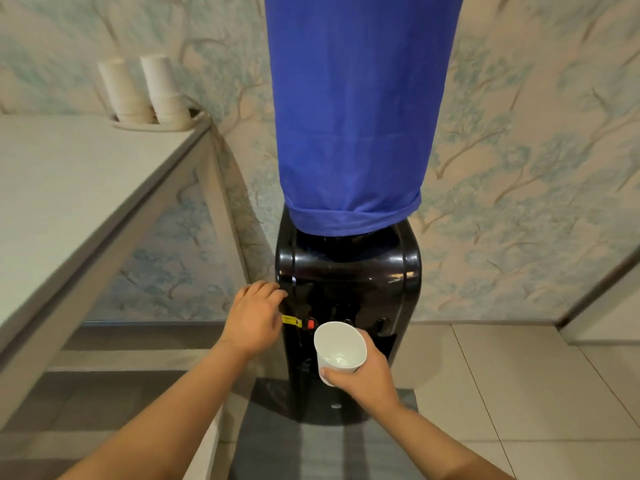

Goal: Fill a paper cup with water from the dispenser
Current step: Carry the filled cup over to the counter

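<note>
- Blue cloth cover (pixel 353 109), smooth and faintly ribbed, sleeves the tall bottle on top of the dispenser; its hem is folded back at the bottom edge.
- Pale bench (pixel 69 188) with a matte top fills the left side, beside a wall papered with a soft tree pattern.
- Glossy black plastic dispenser (pixel 346 271) stands on the tiled floor against the wall, rounded at its shoulders, with a red tap (pixel 311 323) and two dark taps in a row on its front.
- Two stacks of paper cups (pixel 145 90), upside down and leaning, sit on a small plate at the bench's far corner.
- Left hand (pixel 254 320) rests against the dispenser's left front edge, fingers curled loosely, holding nothing.
- Right hand (pixel 363 374) has its grip wrapped round the lower part of the paper cup (pixel 341 346), thumb across the near side.
- That white, tapered cup is held in front of the taps, just below them; its long axis tilts, the mouth turned up and toward the camera. Inside, only a bare white bottom shows; whether any water lies there cannot be told.
</note>
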`<state>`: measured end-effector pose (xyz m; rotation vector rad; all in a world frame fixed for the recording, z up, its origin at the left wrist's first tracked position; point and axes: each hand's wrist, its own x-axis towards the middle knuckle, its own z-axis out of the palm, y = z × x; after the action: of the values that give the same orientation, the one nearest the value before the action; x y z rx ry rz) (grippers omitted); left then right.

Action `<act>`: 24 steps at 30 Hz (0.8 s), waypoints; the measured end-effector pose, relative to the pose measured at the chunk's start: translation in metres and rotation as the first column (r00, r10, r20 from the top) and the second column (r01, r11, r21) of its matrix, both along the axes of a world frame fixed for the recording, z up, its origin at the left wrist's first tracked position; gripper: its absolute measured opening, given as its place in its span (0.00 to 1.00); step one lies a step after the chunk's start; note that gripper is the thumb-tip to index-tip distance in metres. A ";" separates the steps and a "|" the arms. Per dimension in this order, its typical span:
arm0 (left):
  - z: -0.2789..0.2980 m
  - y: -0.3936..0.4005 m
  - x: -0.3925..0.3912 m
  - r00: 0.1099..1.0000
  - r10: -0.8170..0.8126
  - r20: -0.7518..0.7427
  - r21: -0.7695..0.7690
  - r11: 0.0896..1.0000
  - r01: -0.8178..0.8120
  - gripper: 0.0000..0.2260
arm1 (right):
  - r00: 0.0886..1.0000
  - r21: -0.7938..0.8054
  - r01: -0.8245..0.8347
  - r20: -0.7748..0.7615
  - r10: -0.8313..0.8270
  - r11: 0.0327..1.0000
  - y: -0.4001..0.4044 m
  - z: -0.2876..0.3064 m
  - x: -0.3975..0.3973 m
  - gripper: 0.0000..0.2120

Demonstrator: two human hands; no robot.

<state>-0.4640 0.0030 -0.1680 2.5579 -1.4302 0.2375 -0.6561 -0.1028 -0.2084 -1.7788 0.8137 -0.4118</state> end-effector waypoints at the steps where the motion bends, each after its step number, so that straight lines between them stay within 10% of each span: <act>1: 0.008 0.002 0.002 1.000 -0.003 0.016 -0.014 1.000 0.004 0.19 | 1.000 -0.010 0.002 0.013 -0.002 1.000 0.000 0.009 0.002 0.35; 16: 0.130 0.045 0.054 0.972 0.049 0.229 0.057 0.996 -0.063 0.20 | 0.977 -0.174 -0.075 0.184 0.107 0.982 -0.001 0.116 0.054 0.33; 24: 0.187 0.147 0.104 0.916 0.401 0.001 -0.131 0.908 -0.398 0.25 | 0.945 -0.265 -0.134 0.257 0.204 0.955 0.022 0.160 0.100 0.33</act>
<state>-0.3597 0.1503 0.0186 2.7211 -0.8478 0.4129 -0.5562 -0.0803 -0.0481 -1.9434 0.4165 -0.6556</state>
